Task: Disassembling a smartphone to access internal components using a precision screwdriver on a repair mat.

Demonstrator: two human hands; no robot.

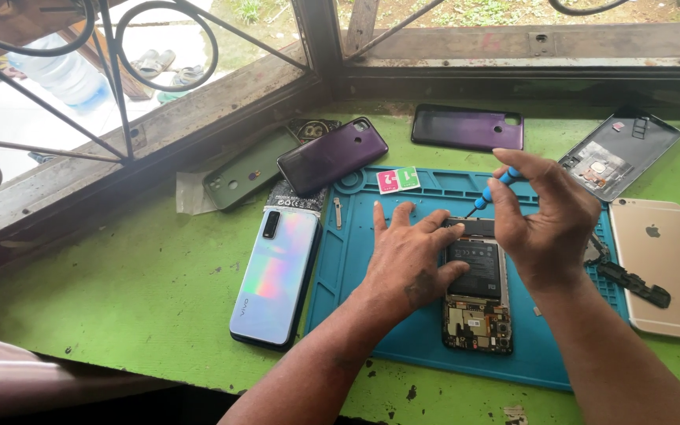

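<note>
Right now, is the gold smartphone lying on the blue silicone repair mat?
No, the gold smartphone lies face down on the green tabletop, just past the right edge of the blue silicone repair mat.

Left hand and right hand: both bare, forearms unsleeved, no rings or watch visible; dark smudges at the left hand's thumb base, 5 o'clock.

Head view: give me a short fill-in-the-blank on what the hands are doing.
1. The right hand holds a blue ____.
2. The left hand presses on the opened ____, which lies on the blue mat.
3. The table is painted ____.
Missing words: screwdriver; phone; green.
</note>
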